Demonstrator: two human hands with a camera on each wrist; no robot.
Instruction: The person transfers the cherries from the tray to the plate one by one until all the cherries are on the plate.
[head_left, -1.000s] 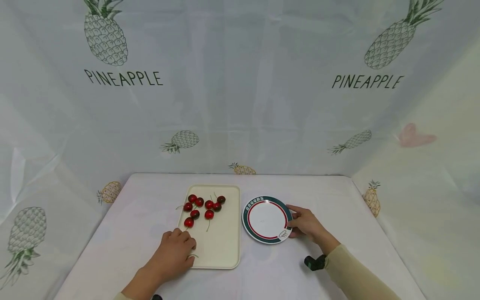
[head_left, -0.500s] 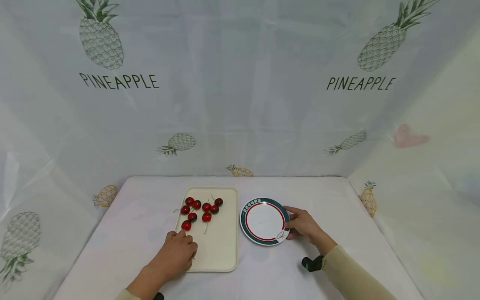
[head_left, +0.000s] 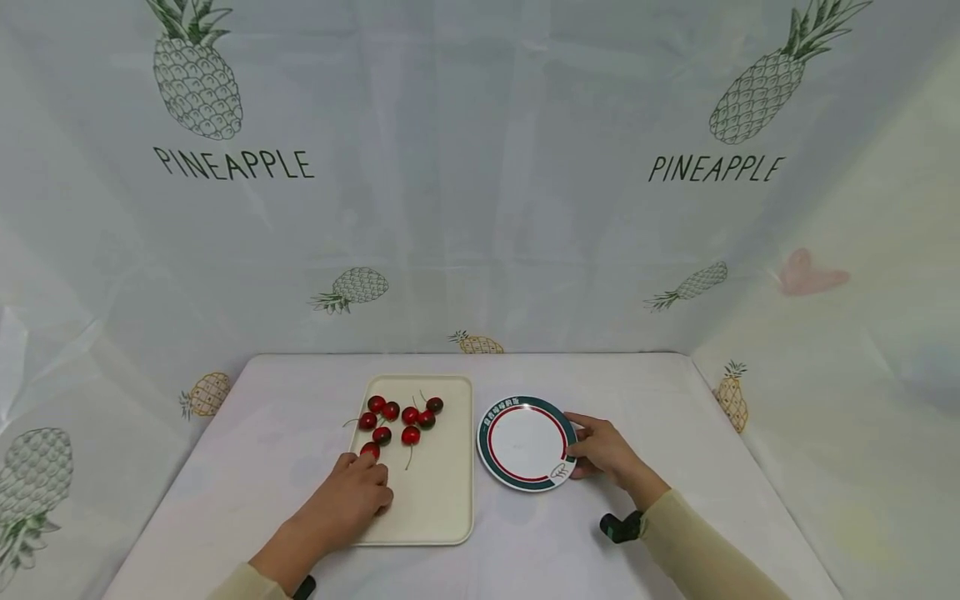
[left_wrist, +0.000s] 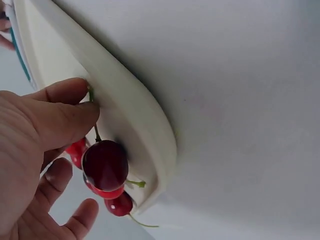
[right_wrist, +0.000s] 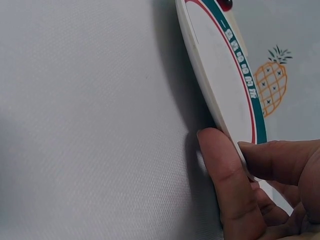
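My left hand (head_left: 347, 500) is over the near left part of a cream tray (head_left: 438, 500). In the left wrist view its thumb and forefinger pinch the stem of a dark red cherry (left_wrist: 105, 166), and the other fingers are loosely bent. That cherry is hidden under the hand in the head view. Several more cherries (head_left: 410, 435), some with stems, lie in the tray's far left half. My right hand (head_left: 609, 454) grips the right rim of a round white plate (head_left: 525, 444) with a green and red border, thumb above and fingers beneath.
The plate stands just right of the tray on a white-covered table (head_left: 555, 550). Behind hangs a pale curtain (head_left: 480, 208) printed with pineapples. A black wrist device (head_left: 621, 527) shows near the right sleeve.
The whole head view has shifted slightly to the left. My left hand has come a little farther over the tray and now covers part of the nearest cherry. The right hand stays on the plate.
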